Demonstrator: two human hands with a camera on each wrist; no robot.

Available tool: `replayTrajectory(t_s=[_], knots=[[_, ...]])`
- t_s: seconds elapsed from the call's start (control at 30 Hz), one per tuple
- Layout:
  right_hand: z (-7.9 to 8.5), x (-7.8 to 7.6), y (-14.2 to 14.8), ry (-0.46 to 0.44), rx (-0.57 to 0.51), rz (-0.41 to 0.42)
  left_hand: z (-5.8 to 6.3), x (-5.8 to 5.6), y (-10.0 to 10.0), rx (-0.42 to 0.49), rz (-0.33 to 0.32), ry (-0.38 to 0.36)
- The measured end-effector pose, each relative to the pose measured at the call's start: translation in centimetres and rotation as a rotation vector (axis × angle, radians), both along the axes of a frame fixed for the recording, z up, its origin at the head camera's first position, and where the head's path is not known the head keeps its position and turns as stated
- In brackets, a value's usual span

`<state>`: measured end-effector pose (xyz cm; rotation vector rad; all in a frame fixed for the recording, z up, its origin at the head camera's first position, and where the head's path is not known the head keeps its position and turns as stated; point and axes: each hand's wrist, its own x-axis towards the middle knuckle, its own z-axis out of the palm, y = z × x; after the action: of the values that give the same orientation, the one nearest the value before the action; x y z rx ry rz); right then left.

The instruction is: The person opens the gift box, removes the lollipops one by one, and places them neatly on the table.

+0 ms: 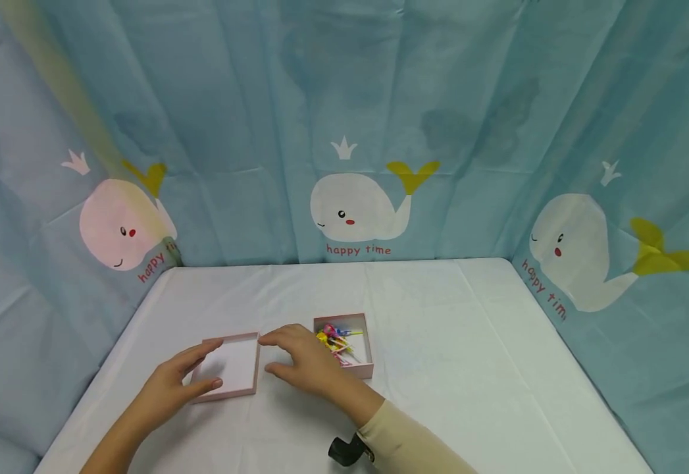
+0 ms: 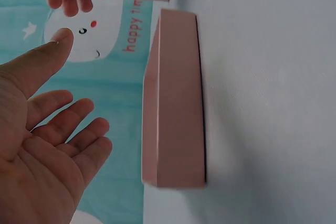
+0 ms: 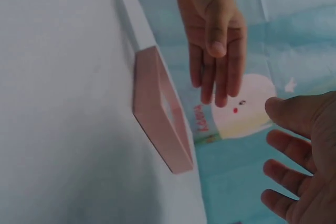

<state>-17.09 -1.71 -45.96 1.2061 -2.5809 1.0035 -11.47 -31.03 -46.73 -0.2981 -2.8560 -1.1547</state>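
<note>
A shallow pink box lid [image 1: 239, 372] with a white inside lies hollow side up on the white tablecloth. Over its left side hovers my left hand [image 1: 166, 392], fingers loosely extended and thumb apart, holding nothing. My right hand [image 1: 305, 362] is between the lid and a pink box [image 1: 363, 370], its fingertips near the lid's right edge and its palm empty. Inside that box lie several small colourful pieces [image 1: 337, 340] with thin sticks, in pink, yellow and blue; the right hand partly hides the box. In the left wrist view, the lid's pink side wall [image 2: 181, 103] stands beside the left hand.
The white tablecloth [image 1: 468, 368] stretches out in front of and to the right of the boxes. Blue curtains [image 1: 231, 131] with whale prints enclose the table at the back and sides. A black device [image 1: 347, 451] is strapped at the right wrist, by a beige sleeve [image 1: 409, 438].
</note>
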Motion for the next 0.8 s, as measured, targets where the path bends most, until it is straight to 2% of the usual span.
replayTrajectory(t_s=[0.33,0.63,0.8], knots=[[1.9,-1.4,3.0,0.060,-0.099,0.020,0.4,-1.2,4.0,0.049,-0.063,0.012],[2.9,-2.3,5.3,0.044,-0.098,0.009,-0.1,-2.1,7.9,0.157,-0.157,0.016],[3.1,-3.2,6.5,0.068,-0.103,0.007,-0.4,-2.6,10.0,0.163,-0.174,0.011]])
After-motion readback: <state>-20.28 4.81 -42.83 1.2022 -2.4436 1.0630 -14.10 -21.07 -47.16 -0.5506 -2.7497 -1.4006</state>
